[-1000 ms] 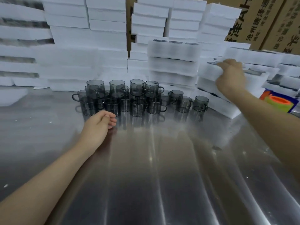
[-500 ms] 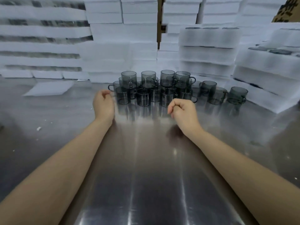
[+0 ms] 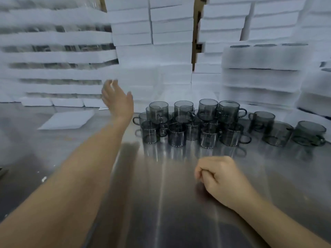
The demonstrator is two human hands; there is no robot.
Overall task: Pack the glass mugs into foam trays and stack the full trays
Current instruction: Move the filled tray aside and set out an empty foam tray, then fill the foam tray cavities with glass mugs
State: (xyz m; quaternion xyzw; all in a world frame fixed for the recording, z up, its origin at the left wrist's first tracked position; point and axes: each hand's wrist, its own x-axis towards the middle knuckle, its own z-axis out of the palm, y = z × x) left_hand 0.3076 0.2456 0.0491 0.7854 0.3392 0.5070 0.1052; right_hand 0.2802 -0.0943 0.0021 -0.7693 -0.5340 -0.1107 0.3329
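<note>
Nearest on the tabletop (image 3: 161, 217), the right hand (image 3: 220, 178) lay curled, holding nothing. Beyond it, the mugs (image 3: 193, 124) stood clustered. The left hand (image 3: 116, 99) hovered, fingers spread, before the stacked foam trays (image 3: 59, 56); lifting one tray level would probably serve best.

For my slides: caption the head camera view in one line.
Open left hand reaches toward stacked foam trays, right hand curled over the steel table, smoky glass mugs clustered behind.

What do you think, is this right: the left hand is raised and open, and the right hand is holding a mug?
Not quite. The head view shows the right hand curled and holding nothing, short of the mugs. The left hand is raised and open, as you said.
</note>
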